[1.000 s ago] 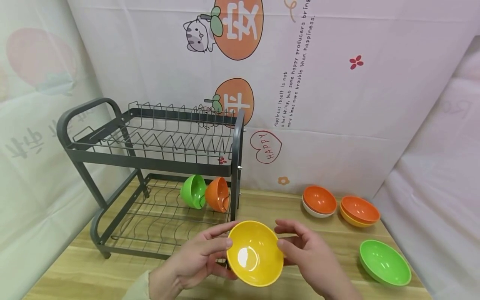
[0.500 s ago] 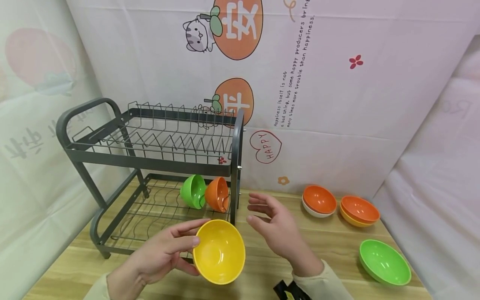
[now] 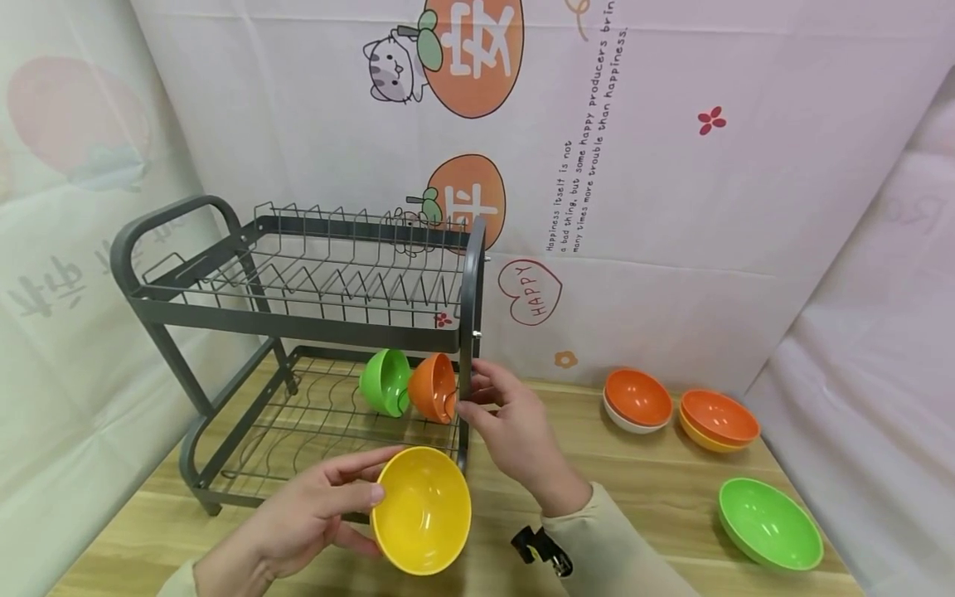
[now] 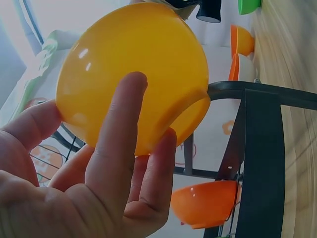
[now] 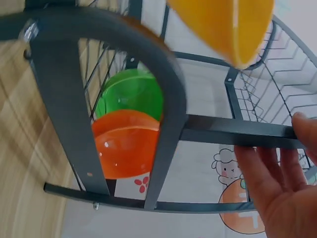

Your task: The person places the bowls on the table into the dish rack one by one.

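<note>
My left hand (image 3: 317, 510) holds a yellow bowl (image 3: 421, 510) by its left side, the thumb at the rim. In the left wrist view the fingers spread over the outside of the yellow bowl (image 4: 163, 54). The bowl's inside faces the head camera, in front of the dark two-tier dish rack (image 3: 298, 332). My right hand (image 3: 515, 423) grips the rack's right side post, thumb on one side and fingers on the other, as the right wrist view shows. A green bowl (image 3: 385, 383) and an orange bowl (image 3: 433, 388) stand on edge on the lower tier, close to that post.
On the wooden table (image 3: 597, 473) at the right, an orange bowl (image 3: 637, 398) sits in a white one. Beside it another orange bowl (image 3: 719, 417) sits in a yellow one. A large green bowl (image 3: 770, 524) lies nearer. A printed cloth (image 3: 656, 207) hangs behind.
My right hand has let go of the yellow bowl and moved left and forward to the rack's post. My left hand has carried the bowl to the left.
</note>
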`<control>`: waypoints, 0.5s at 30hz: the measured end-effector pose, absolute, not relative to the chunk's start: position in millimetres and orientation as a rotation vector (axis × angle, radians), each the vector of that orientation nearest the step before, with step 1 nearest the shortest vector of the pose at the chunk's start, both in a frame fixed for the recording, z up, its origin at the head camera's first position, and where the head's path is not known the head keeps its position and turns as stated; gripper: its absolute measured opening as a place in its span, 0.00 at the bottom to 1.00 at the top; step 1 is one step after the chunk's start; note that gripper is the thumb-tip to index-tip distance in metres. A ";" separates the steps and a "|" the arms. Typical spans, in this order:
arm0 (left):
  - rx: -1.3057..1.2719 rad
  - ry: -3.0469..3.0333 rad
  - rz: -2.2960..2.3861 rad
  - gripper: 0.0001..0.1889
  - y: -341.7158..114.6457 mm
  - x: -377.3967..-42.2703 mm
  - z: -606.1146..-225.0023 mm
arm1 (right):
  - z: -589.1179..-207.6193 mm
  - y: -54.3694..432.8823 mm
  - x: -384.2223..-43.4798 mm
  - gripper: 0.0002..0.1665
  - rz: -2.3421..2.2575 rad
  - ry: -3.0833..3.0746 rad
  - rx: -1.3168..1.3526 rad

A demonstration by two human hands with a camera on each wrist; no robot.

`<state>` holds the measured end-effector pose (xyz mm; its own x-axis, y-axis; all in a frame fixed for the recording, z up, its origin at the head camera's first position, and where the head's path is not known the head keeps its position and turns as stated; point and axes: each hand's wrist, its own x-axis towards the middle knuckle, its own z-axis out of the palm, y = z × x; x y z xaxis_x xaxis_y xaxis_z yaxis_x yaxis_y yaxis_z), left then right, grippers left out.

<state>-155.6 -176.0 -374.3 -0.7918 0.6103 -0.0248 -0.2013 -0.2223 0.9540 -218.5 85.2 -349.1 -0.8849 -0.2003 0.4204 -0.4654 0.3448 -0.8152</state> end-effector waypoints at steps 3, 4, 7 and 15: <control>0.482 1.546 2.056 0.25 -178.2 -155.0 -374.3 | -349.8 84.4 -221.5 0.26 1.468 -2.347 0.678; 0.474 1.562 2.057 0.25 -179.1 -154.9 -373.8 | -349.8 84.6 -222.1 0.26 1.450 -2.345 0.703; 0.425 1.648 2.058 0.27 -182.5 -154.1 -370.9 | -349.1 85.2 -222.6 0.24 1.413 -2.337 0.758; 0.371 1.998 2.066 0.32 -203.1 -155.8 -352.9 | -348.7 85.1 -223.6 0.23 1.377 -2.374 0.762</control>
<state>-155.8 -203.1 -352.9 -0.9381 0.3460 0.0131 0.0015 -0.0337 0.9994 -223.6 85.1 -348.7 -0.8171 -0.2966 0.4944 -0.5764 0.4026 -0.7111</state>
